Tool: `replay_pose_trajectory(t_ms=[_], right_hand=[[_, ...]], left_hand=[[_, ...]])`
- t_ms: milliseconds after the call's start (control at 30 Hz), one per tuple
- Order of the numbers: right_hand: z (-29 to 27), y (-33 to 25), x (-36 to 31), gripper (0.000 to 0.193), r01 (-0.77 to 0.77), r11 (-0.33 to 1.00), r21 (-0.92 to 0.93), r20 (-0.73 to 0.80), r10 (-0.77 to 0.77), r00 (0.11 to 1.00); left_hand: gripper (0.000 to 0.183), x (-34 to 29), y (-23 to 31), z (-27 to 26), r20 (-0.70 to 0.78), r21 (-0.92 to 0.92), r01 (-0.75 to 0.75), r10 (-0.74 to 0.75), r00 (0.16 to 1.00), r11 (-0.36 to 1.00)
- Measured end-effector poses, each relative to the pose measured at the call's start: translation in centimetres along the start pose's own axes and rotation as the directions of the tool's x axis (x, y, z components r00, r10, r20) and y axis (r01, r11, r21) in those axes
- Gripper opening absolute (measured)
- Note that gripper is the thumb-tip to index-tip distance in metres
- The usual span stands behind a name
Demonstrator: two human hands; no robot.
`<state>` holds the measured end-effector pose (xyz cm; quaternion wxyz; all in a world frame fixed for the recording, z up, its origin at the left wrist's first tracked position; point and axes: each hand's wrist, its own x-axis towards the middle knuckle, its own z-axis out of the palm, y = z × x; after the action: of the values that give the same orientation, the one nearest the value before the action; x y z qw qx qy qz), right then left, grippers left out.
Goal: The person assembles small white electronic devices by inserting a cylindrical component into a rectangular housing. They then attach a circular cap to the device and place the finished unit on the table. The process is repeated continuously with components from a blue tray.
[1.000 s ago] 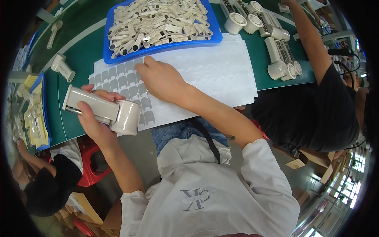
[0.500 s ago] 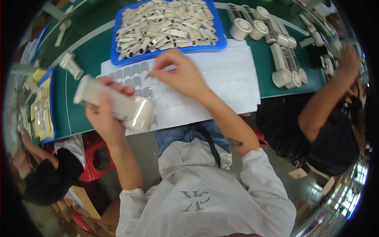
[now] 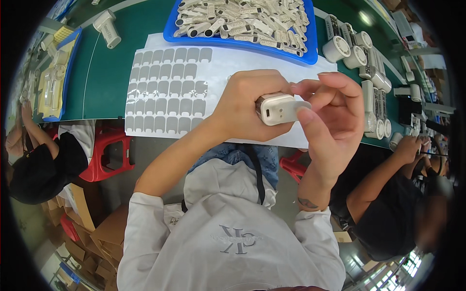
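Note:
My left hand [image 3: 245,104] is closed around a white plastic device [image 3: 275,112], turned so that its end with a small dark slot shows. Between the thumb and fingers of my right hand [image 3: 337,126] is a small grey sticker [image 3: 303,104], held against or just over that end; contact cannot be told. Left of my hands lies a sheet of grey stickers [image 3: 167,89], set in rows on white paper.
Beyond my hands a blue tray [image 3: 242,44] holds many small white parts. White devices with round ends [image 3: 356,57] stand at the right, and another white device [image 3: 108,30] lies at the far left. Co-workers sit on both sides, one near a red stool [image 3: 107,153].
The device has moved right and been turned end-up in my left hand. My right hand has come from the sticker sheet to the device's end, with the grey sticker pinched.

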<state>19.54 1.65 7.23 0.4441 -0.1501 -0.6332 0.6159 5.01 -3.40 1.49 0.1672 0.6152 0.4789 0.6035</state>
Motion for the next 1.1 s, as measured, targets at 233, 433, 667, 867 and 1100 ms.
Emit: replay_pose_trajectory(t_ms=[233,433,667,867,1100], right_hand=[[0.2,1.1,-0.5,0.048,0.106,0.994,-0.016,-0.002,-0.106,0.994],[0.1,1.5,-0.7,0.046,0.111,0.992,-0.056,0.011,-0.111,0.994],[-0.1,1.7,-0.6,0.044,0.135,0.990,-0.049,0.020,-0.134,0.991],[0.1,1.7,-0.6,0.043,0.134,0.989,-0.056,0.011,-0.133,0.991],[0.2,1.9,-0.6,0.042,0.186,0.975,-0.121,0.015,-0.186,0.982]], left_hand=[[0.030,0.2,-0.3,0.4,-0.052,-0.015,-0.029,0.029,0.998,0.999],[0.029,0.1,-0.5,0.8,-0.103,-0.027,-0.032,0.029,0.994,0.999],[0.029,0.2,-0.5,0.5,-0.068,0.000,-0.024,0.024,0.997,1.000],[0.030,0.2,-0.5,0.5,-0.070,0.006,-0.026,0.026,0.997,1.000],[0.028,0.1,-0.4,0.5,-0.072,-0.010,-0.022,0.022,0.997,1.000]])
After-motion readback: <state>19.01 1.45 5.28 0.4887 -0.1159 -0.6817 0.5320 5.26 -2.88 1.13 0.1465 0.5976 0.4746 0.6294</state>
